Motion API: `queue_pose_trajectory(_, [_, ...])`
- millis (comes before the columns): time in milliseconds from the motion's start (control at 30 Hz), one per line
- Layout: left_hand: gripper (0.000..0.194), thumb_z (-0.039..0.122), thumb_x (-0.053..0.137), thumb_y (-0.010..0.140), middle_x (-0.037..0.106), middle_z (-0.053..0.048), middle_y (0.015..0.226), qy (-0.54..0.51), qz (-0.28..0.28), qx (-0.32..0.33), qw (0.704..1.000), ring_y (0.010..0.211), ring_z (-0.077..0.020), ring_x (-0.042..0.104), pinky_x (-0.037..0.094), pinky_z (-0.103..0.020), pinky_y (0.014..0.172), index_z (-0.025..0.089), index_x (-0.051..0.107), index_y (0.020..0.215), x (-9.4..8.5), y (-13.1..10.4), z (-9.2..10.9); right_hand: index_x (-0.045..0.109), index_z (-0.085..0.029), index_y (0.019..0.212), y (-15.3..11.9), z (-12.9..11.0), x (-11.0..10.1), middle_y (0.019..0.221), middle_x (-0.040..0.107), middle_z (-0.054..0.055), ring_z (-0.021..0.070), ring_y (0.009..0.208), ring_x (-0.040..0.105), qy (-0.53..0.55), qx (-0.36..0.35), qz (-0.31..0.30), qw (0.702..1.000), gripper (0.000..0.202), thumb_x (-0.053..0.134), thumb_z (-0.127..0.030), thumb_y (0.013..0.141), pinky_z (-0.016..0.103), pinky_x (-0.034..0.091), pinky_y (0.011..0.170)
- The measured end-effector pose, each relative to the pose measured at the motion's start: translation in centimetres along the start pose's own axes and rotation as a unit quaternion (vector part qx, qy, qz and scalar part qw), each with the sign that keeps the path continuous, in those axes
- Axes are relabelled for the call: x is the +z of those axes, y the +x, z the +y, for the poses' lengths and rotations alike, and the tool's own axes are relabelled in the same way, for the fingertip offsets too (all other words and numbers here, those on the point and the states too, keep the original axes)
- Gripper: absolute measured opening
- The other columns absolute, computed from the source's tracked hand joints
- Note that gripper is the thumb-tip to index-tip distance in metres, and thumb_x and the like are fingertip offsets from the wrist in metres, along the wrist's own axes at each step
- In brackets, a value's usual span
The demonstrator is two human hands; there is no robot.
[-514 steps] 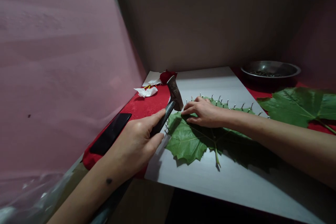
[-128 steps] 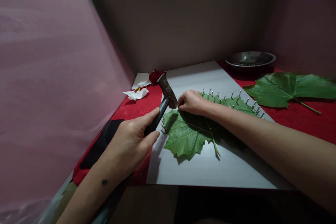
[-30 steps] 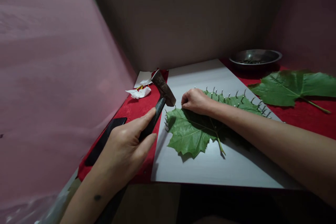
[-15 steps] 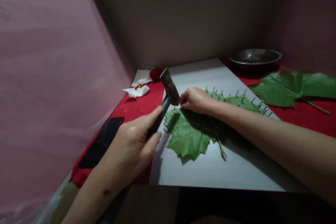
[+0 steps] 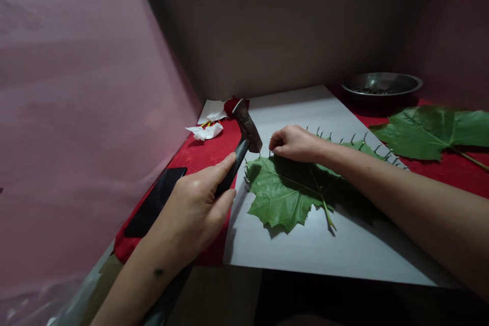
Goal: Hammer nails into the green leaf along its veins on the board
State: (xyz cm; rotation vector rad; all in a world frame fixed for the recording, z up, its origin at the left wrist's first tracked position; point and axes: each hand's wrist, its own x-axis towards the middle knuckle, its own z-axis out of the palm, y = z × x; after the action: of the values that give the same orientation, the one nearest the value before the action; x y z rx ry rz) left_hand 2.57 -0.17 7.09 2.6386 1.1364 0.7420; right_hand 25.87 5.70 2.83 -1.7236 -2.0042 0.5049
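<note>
My left hand [image 5: 196, 201] is wrapped round the dark handle of a hammer [image 5: 247, 125], whose head is raised over the far left edge of a green leaf [image 5: 286, 198]. This leaf lies flat on a white board [image 5: 294, 252], its stem towards me. With fingertips pinched, my right hand [image 5: 295, 142] grips a nail [image 5: 270, 146] standing at the leaf's far edge. Another nail [image 5: 260, 154] stands just left of it, below the hammer head. Several upright nails [image 5: 353, 137] line the leaf's far and right edges. My right forearm covers part of the leaf.
A metal bowl [image 5: 382, 84] with small metal pieces stands at the back right. A second leaf [image 5: 428, 132] lies on the red cloth [image 5: 466, 178]. On the left are a black phone [image 5: 155, 204], crumpled white paper [image 5: 206, 131] and a red object [image 5: 231, 106] partly behind the hammer.
The view has shifted slightly, so the board and leaf appear farther right. My right fingertips have drawn a little away from the hammer head, and the nail at them now shows. The hammer stays raised.
</note>
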Motion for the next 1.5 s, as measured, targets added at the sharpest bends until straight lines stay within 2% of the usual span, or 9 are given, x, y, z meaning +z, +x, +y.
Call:
queue_pose_trajectory(100, [0.047,0.018,0.052,0.08,0.07,-0.009,0.108,0.014,-0.019,0.01,1.0,0.093,-0.0206,0.066,0.051,-0.029,0.079,0.012,0.055,0.127,-0.2,0.7,0.4,0.071,-0.016,0.084,-0.3,0.1,-0.2,0.075,0.07,0.004,0.0123,0.063,0.057,0.034,0.01,0.048,0.998,0.031,0.049,-0.008,0.065,0.023,0.04,0.059])
queue_pose_trajectory(233, [0.047,0.017,0.05,0.079,0.072,-0.005,0.097,0.069,-0.052,0.03,0.996,0.086,-0.0202,0.067,0.051,-0.029,0.076,0.018,0.055,0.126,-0.6,2.2,1.6,0.072,-0.015,0.078,-0.9,-0.5,-1.1,0.07,0.068,0.006,0.0138,0.061,0.056,0.029,0.077,0.159,0.984,0.028,0.048,-0.008,0.066,0.026,0.039,0.057])
queue_pose_trajectory(300, [0.049,0.016,0.049,0.078,0.072,-0.004,0.093,0.093,-0.063,0.039,0.993,0.084,-0.0196,0.067,0.05,-0.029,0.074,0.02,0.054,0.128,-0.8,2.9,2.3,0.072,-0.015,0.076,-1.3,-0.8,-1.7,0.07,0.069,0.007,0.0151,0.063,0.057,0.03,0.101,0.183,0.977,0.026,0.049,-0.008,0.066,0.026,0.039,0.058])
queue_pose_trajectory(467, [0.05,0.013,0.048,0.077,0.072,-0.003,0.09,0.108,-0.086,0.046,0.989,0.078,-0.018,0.066,0.049,-0.026,0.068,0.023,0.054,0.127,-0.7,3.5,2.7,0.073,-0.017,0.079,-2.1,-1.0,-1.5,0.073,0.07,0.007,0.0163,0.067,0.06,0.039,0.112,0.129,0.985,0.025,0.052,-0.01,0.067,0.025,0.04,0.058])
queue_pose_trajectory(633, [0.047,0.017,0.048,0.079,0.072,-0.005,0.093,0.095,-0.053,0.03,0.994,0.083,-0.0199,0.066,0.049,-0.028,0.071,0.018,0.055,0.125,-0.9,2.9,1.7,0.072,-0.021,0.095,-1.9,-1.3,0.4,0.087,0.071,0.009,0.0213,0.083,0.063,-0.059,0.078,0.086,0.991,0.028,0.054,-0.02,0.073,0.028,0.043,0.067])
queue_pose_trajectory(767, [0.048,0.018,0.05,0.08,0.072,-0.003,0.092,0.046,-0.035,0.027,0.998,0.08,-0.0175,0.066,0.049,-0.025,0.07,0.021,0.054,0.127,-1.1,2.0,0.8,0.074,-0.023,0.085,-1.0,-1.8,0.9,0.084,0.072,0.009,0.023,0.08,0.064,-0.102,0.095,0.068,0.988,0.021,0.056,-0.025,0.075,0.029,0.043,0.064])
queue_pose_trajectory(1100, [0.052,0.014,0.049,0.079,0.072,-0.002,0.098,-0.002,-0.032,-0.018,0.999,0.086,-0.0177,0.066,0.05,-0.028,0.078,0.023,0.051,0.131,-0.9,0.9,-1.4,0.075,-0.019,0.08,-0.5,-1.4,0.8,0.078,0.072,0.005,0.016,0.074,0.063,-0.028,0.091,0.059,0.994,0.017,0.061,-0.016,0.071,0.025,0.044,0.067])
queue_pose_trajectory(1300, [0.05,0.013,0.05,0.079,0.071,-0.002,0.102,-0.024,-0.016,-0.031,0.999,0.089,-0.0177,0.066,0.05,-0.028,0.079,0.023,0.054,0.127,-0.7,1.0,-2.7,0.073,-0.019,0.076,-0.5,-0.6,1.1,0.084,0.071,0.003,0.014,0.075,0.061,-0.042,0.015,0.065,0.997,0.014,0.06,-0.016,0.074,0.025,0.045,0.073])
queue_pose_trajectory(1500, [0.053,0.011,0.05,0.078,0.072,0.001,0.089,-0.028,-0.03,-0.067,0.997,0.07,-0.0149,0.064,0.05,-0.025,0.065,0.023,0.053,0.13,-0.4,1.1,-3.6,0.072,-0.02,0.073,-0.7,-0.9,1.4,0.083,0.07,0.002,0.0132,0.074,0.061,-0.06,-0.012,0.079,0.995,0.018,0.055,-0.015,0.076,0.025,0.045,0.071])
